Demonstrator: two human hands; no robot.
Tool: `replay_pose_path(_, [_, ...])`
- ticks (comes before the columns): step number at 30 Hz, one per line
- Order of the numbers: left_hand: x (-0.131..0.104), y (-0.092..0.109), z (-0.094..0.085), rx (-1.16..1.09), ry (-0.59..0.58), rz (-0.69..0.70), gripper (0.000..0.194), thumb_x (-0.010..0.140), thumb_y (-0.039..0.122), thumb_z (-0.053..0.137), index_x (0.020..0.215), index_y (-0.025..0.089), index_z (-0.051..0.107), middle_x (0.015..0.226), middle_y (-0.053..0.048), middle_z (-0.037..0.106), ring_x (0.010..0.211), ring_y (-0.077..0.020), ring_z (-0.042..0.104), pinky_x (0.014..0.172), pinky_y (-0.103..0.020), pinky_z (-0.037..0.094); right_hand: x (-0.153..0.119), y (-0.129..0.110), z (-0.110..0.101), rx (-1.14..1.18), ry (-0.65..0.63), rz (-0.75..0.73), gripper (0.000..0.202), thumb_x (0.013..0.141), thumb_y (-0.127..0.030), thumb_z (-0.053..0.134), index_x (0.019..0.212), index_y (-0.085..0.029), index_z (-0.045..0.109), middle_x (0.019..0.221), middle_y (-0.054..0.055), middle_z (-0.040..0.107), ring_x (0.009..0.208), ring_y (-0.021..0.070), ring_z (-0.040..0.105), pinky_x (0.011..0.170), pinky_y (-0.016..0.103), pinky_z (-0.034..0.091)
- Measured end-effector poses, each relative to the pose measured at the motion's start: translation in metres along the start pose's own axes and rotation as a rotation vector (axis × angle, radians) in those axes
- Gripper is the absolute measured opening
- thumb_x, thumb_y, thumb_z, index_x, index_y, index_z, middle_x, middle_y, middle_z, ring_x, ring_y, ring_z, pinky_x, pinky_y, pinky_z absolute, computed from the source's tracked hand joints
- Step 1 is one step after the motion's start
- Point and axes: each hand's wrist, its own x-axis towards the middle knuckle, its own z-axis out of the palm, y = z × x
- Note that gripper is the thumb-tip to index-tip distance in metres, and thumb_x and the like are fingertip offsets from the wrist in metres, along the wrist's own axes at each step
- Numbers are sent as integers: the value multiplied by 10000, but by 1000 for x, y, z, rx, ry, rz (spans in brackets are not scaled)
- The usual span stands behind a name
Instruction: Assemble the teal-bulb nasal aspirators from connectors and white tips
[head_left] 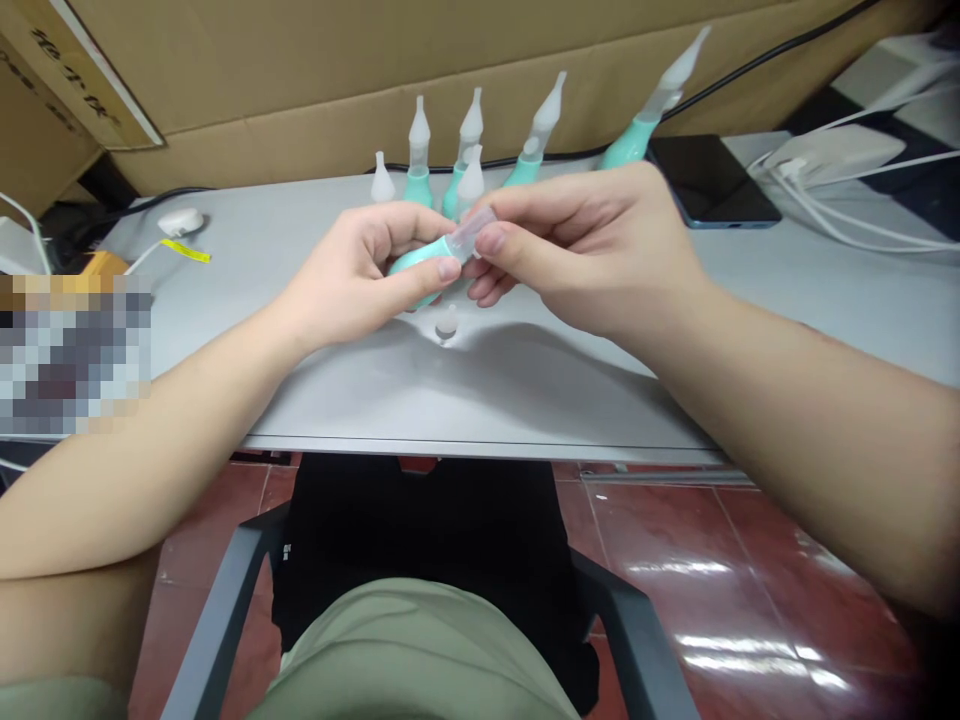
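Note:
My left hand (367,265) is wrapped round the teal bulb of a nasal aspirator (421,258), thumb along its side. My right hand (600,245) pinches the clear tube (469,232) at the bulb's upper end between thumb and forefinger. No white tip shows on this tube. A small clear and white piece (447,322) sits on the desk just below my hands. Behind them stand several teal aspirators with white tips, one of them a leaning aspirator (534,140). White tips (382,180) also stand there, partly hidden by my hands.
A black phone (712,180) lies at the back right of the grey desk (360,400), beside white chargers and cables (836,160). Cardboard (300,70) walls the back. At left are a white plug-like piece (181,221) and a blurred-out patch. A chair armrest (225,620) is below.

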Motion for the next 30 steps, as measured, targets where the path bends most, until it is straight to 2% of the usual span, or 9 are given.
replay_pose_path(3, [-2, 11, 2, -14, 7, -11, 706, 973, 927, 1037, 1178, 268, 887, 1021, -94, 879, 962, -289, 854, 790, -422, 703, -2, -8, -1, -23, -1, 47, 509, 1010, -703, 1155, 883, -275, 910, 897, 45, 848, 751, 210, 728, 800, 446, 793])
replay_pose_path(6, [1, 16, 2, -10, 34, -9, 550, 1001, 778, 1072, 1112, 269, 894, 965, -61, 857, 908, -260, 816, 801, -430, 689, -5, -13, -3, -22, -60, 52, 429, 1079, -633, 1118, 935, -272, 936, 912, 35, 855, 730, 186, 707, 757, 402, 736])
replay_pose_path(10, [9, 5, 0, -49, 43, 86, 412, 1035, 663, 1062, 1057, 295, 878, 990, -47, 892, 888, -237, 783, 864, -467, 695, -6, -12, -4, -14, -30, 45, 342, 1140, -575, 1062, 1059, -266, 941, 903, 25, 847, 683, 172, 668, 666, 383, 634])
replay_pose_path(12, [11, -2, -1, -153, 73, 111, 414, 1034, 686, 1045, 1136, 331, 858, 964, -36, 905, 824, -234, 774, 749, -445, 648, -5, -9, -5, -34, -10, 55, 299, 1143, -499, 1047, 1046, -257, 901, 831, 13, 791, 658, 170, 633, 622, 376, 552])
replay_pose_path(15, [8, -2, -1, -222, 85, 5, 125, 1178, 345, 814, 1272, 270, 848, 1037, -45, 899, 890, -212, 802, 816, -417, 670, -3, 0, -11, -159, -159, 78, 174, 1072, -345, 1036, 1079, -256, 887, 713, -35, 683, 596, 155, 520, 599, 366, 426])
replay_pose_path(18, [4, 4, 1, -258, 29, -63, 186, 1206, 208, 638, 1239, 214, 821, 1006, -38, 810, 898, -163, 793, 819, -342, 689, 0, 9, -16, -357, -361, 24, 163, 991, -201, 969, 1131, -266, 917, 706, -55, 685, 629, 168, 527, 681, 372, 434])
replay_pose_path(22, [3, 8, 2, -189, -4, -136, 156, 1193, 404, 755, 1190, 252, 794, 960, -37, 753, 864, -196, 788, 636, -283, 662, 2, 14, -17, -457, -463, -63, 193, 989, -94, 857, 959, -285, 867, 717, -43, 691, 692, 194, 570, 790, 404, 456])
replay_pose_path(26, [3, 6, 2, -84, -5, -92, 523, 1070, 705, 1023, 1110, 283, 716, 891, -13, 753, 752, -187, 766, 537, -273, 551, 3, 13, -17, -416, -419, 23, 222, 977, -56, 857, 967, -277, 837, 733, -60, 694, 678, 177, 550, 756, 392, 442])
replay_pose_path(30, [3, 5, 1, -52, -35, -67, 659, 1061, 905, 956, 1081, 282, 740, 925, -27, 797, 728, -170, 727, 532, -281, 483, 4, 12, -16, -493, -402, 56, 236, 964, -31, 818, 962, -267, 805, 728, -65, 663, 696, 165, 526, 737, 361, 443])
